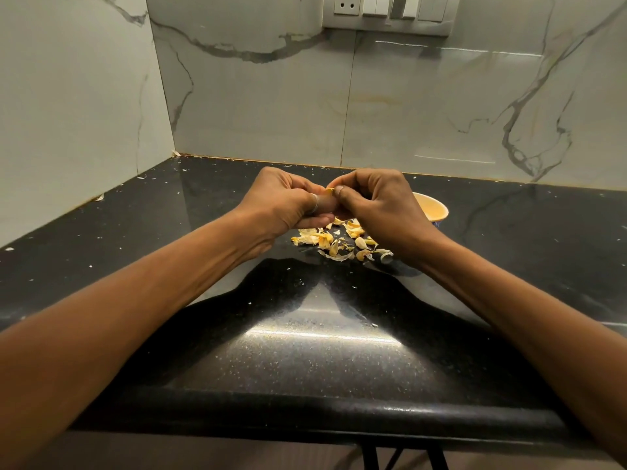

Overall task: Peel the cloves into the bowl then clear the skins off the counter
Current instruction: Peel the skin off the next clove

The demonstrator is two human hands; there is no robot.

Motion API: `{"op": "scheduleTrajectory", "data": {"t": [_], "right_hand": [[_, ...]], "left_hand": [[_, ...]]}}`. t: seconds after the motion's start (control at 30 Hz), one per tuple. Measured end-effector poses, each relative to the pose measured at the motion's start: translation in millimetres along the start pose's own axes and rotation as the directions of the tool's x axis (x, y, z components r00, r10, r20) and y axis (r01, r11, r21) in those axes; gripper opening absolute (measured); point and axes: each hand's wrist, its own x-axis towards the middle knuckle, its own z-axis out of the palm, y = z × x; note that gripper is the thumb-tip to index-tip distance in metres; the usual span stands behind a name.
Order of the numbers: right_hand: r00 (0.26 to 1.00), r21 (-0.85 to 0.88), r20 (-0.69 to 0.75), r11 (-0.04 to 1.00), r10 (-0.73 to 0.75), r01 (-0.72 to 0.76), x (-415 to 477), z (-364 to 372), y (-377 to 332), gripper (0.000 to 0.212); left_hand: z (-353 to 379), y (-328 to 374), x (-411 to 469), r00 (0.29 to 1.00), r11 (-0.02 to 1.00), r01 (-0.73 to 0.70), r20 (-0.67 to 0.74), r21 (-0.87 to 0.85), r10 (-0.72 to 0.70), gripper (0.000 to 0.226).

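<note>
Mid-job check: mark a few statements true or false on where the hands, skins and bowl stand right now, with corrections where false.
1. The left hand and right hand both pinch a clove above the counter. True.
2. The skins lie inside the bowl. False: they lie loose on the counter, under the hands.
3. The right hand partly hides the bowl. True.
4. The bowl stands to the left of the left hand. False: it stands on the right, behind the right hand.
5. A switch panel sits on the wall behind the counter. True.
</note>
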Motion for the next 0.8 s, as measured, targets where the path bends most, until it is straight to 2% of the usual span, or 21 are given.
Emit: {"op": "scheduleTrajectory", "data": {"t": [0.1,0.2,0.33,0.6,0.67,0.8], "right_hand": [[0.998,0.076,0.057,0.997,-0.008,0.004,0.3,-4.5,-1.2,0.016],[0.996,0.076,0.089,0.997,-0.019,0.013,1.4,-6.0,-0.6,0.016],[0.997,0.046,0.071,0.998,-0.036,0.033,3.0,-5.9,1.1,0.014],[0.996,0.057,0.085,0.998,-0.015,0.01,4.5,-9.2,4.6,0.014],[0.997,0.016,0.069,0.999,-0.035,0.034,4.2,-8.3,5.0,0.013],[0.99,-0.183,0.019,0.973,-0.137,0.138,2.6,-4.8,5.1,0.013]], "left_hand": [[-3.5,0.1,2.3,1.0,1.0,-0.01,0.005,-0.021,0.01,0.012],[-3.5,0.0,1.8,1.0,1.0,-0.015,0.013,-0.017,0.015,0.012],[-2.2,1.2,0.2,0.999,0.999,-0.039,0.017,0.01,0.038,0.006],[-1.6,0.6,-0.7,0.998,0.997,-0.054,0.043,0.048,0.052,0.011],[-1.7,-0.2,-0.1,0.997,0.996,-0.062,0.045,0.07,0.059,0.012],[-0.6,-1.3,0.5,0.996,0.984,-0.088,0.041,0.152,0.083,0.019]]}}
